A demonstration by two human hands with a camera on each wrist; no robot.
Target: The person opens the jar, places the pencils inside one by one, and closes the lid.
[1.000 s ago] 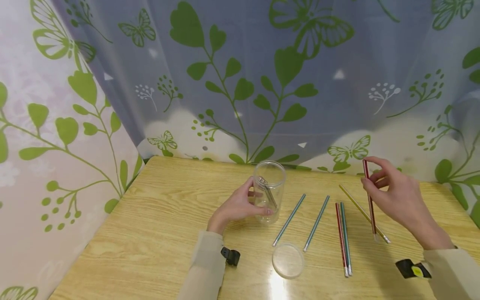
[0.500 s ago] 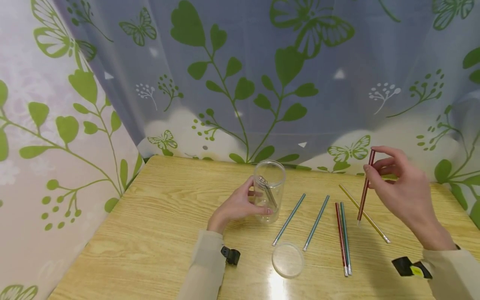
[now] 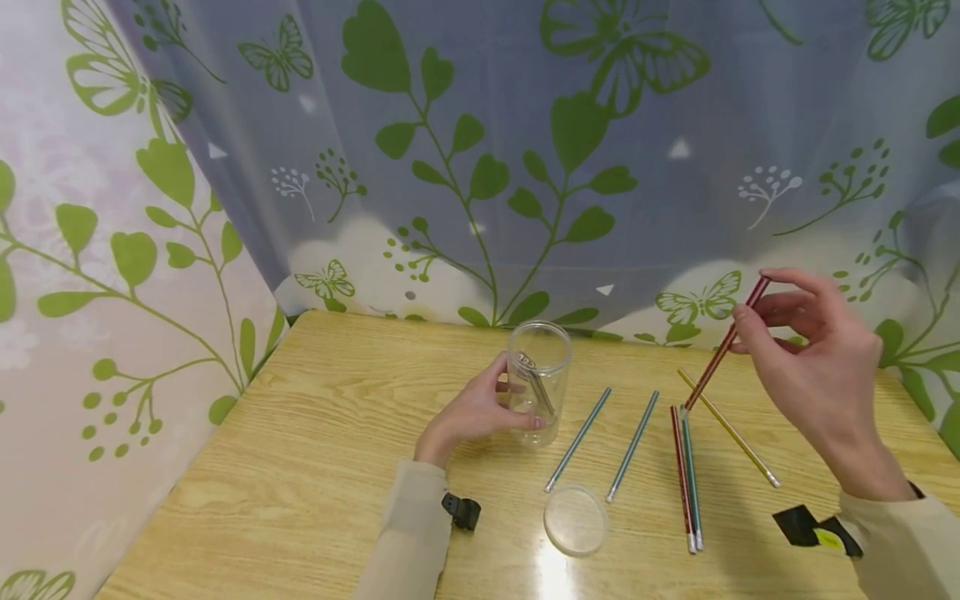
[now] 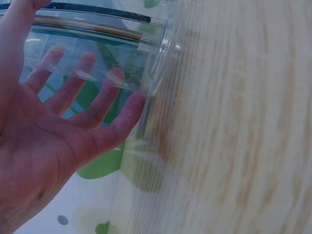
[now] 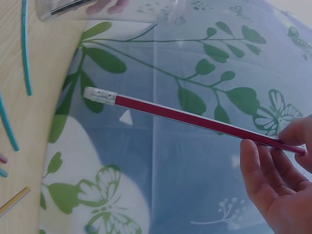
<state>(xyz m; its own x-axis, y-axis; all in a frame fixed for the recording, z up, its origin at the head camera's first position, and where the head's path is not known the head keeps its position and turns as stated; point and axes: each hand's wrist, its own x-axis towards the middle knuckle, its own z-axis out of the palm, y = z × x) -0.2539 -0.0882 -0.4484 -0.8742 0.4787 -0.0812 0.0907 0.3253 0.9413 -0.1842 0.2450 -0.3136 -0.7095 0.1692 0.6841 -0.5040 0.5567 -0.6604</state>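
My left hand (image 3: 480, 410) holds a clear plastic jar (image 3: 553, 373) upright on the table, thumb and fingers round its sides. Several pencils (image 3: 538, 393) lean inside it; the left wrist view shows their eraser ends near the jar's base. To the right, my right hand (image 3: 821, 358) pinches a red pencil (image 3: 718, 357) by its upper end. The pencil slants down to the left, its white eraser end (image 5: 100, 95) lowest, and its lower end overlaps the tops of a red pencil (image 3: 680, 483) and a green pencil (image 3: 693, 483) lying side by side.
Two blue pencils, the left one (image 3: 579, 439) and the right one (image 3: 633, 446), lie between jar and red-green pair. A yellow pencil (image 3: 738, 442) lies right of that pair. A round clear lid (image 3: 576, 521) rests in front. A patterned curtain (image 3: 480, 167) hangs behind the table.
My right hand has risen with the red pencil and tilted it, so its lower end has swung left over the yellow pencil toward the red-green pair. The left hand and jar have stayed put.
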